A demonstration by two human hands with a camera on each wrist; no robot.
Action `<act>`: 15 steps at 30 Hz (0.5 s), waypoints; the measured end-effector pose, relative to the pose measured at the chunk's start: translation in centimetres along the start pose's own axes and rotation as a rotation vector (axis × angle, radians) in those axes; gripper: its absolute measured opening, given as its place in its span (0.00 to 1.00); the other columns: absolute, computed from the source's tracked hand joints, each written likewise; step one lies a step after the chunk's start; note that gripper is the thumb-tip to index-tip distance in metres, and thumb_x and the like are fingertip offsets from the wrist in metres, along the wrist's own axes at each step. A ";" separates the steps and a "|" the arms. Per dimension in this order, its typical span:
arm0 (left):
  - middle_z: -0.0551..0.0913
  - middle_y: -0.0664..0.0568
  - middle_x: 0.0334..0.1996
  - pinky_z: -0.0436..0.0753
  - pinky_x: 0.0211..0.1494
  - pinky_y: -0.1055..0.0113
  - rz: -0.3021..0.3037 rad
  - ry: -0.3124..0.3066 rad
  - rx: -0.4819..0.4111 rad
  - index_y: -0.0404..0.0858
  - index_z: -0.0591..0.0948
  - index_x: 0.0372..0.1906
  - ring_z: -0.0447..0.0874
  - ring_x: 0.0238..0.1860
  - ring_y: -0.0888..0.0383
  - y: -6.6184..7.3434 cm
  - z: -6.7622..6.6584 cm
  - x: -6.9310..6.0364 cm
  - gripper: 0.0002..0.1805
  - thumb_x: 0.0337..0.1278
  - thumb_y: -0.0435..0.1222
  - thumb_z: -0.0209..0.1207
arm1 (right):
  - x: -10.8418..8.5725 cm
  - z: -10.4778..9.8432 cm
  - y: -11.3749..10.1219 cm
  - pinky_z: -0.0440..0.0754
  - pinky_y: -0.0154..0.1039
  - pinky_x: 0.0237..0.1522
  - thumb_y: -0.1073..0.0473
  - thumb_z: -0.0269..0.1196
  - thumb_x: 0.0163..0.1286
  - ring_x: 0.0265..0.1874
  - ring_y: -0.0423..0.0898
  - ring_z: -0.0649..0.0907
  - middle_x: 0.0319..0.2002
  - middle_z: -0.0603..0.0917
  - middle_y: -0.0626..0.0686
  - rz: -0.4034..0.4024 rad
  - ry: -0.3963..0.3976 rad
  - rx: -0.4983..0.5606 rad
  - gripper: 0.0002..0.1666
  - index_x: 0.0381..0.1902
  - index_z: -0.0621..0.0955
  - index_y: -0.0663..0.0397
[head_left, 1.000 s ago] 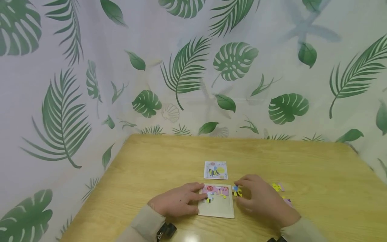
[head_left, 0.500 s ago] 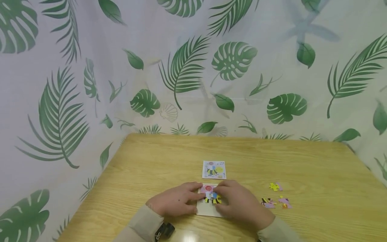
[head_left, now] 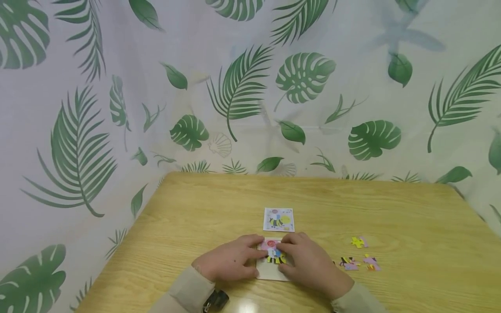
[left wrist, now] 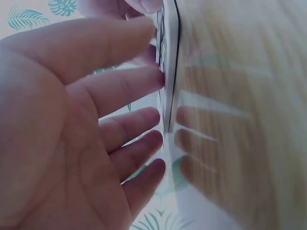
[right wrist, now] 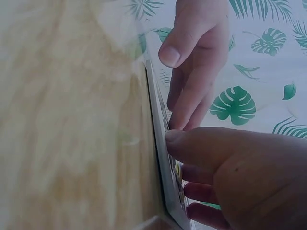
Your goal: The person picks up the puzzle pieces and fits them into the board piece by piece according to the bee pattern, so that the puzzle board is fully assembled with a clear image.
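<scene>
A square puzzle board (head_left: 269, 272) lies on the table, with joined pieces along its upper part. My left hand (head_left: 231, 260) rests its fingers on the board's left side; in the left wrist view its fingers (left wrist: 129, 88) are nearly straight at the board's edge. My right hand (head_left: 313, 267) is over the board's right side. Between its thumb and fingers it holds a yellow, black and blue puzzle piece (head_left: 281, 258), down against the pieces beside it. In the right wrist view the thumb (right wrist: 192, 143) lies near the board rim (right wrist: 156, 115); the piece is mostly hidden.
A picture card (head_left: 278, 219) showing a bee lies just behind the board. Loose puzzle pieces are to the right: a yellow one (head_left: 358, 242), a pink-and-black one (head_left: 349, 263) and a pink-and-orange one (head_left: 371, 262). A leaf-patterned curtain (head_left: 250, 95) hangs behind the wooden table (head_left: 211, 200).
My right hand has moved left with the puzzle piece, from beside the board onto it. During the last half second it has barely moved. My left hand has stayed on the board.
</scene>
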State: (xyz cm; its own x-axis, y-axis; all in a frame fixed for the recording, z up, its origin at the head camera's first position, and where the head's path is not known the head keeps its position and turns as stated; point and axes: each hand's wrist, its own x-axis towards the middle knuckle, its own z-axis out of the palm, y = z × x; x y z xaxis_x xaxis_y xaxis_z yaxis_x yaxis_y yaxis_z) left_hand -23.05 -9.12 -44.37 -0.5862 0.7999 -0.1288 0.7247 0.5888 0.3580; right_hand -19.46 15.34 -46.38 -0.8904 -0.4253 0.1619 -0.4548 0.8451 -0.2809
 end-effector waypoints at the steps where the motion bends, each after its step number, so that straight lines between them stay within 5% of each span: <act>1: 0.60 0.51 0.77 0.66 0.73 0.59 -0.003 0.001 -0.002 0.47 0.71 0.74 0.58 0.76 0.54 0.1 0.0 0.0 0.33 0.66 0.50 0.60 | 0.0 0.0 0.0 0.79 0.49 0.55 0.46 0.73 0.60 0.53 0.47 0.76 0.52 0.80 0.47 -0.003 0.002 -0.002 0.30 0.58 0.86 0.52; 8: 0.61 0.57 0.76 0.70 0.69 0.56 -0.065 0.008 -0.058 0.58 0.64 0.78 0.62 0.72 0.59 0.6 0.0 0.1 0.41 0.60 0.52 0.64 | 0.3 0.4 0.4 0.79 0.49 0.56 0.45 0.72 0.61 0.53 0.46 0.76 0.53 0.80 0.46 -0.028 0.022 0.009 0.32 0.60 0.84 0.50; 15: 0.63 0.52 0.74 0.74 0.64 0.63 -0.031 0.032 -0.043 0.61 0.68 0.75 0.67 0.66 0.59 0.9 0.7 0.2 0.40 0.57 0.55 0.68 | -0.6 0.3 1.0 0.76 0.53 0.61 0.47 0.72 0.62 0.59 0.48 0.76 0.57 0.80 0.48 -0.033 0.014 0.095 0.29 0.60 0.84 0.49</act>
State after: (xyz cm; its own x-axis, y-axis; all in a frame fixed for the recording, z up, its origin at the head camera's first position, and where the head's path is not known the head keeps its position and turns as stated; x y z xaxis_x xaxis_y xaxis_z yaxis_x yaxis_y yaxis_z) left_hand -22.21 -8.33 -44.71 -0.6197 0.7770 -0.1107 0.6903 0.6067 0.3942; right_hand -19.41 16.37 -47.02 -0.8747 -0.4477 0.1857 -0.4844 0.7957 -0.3635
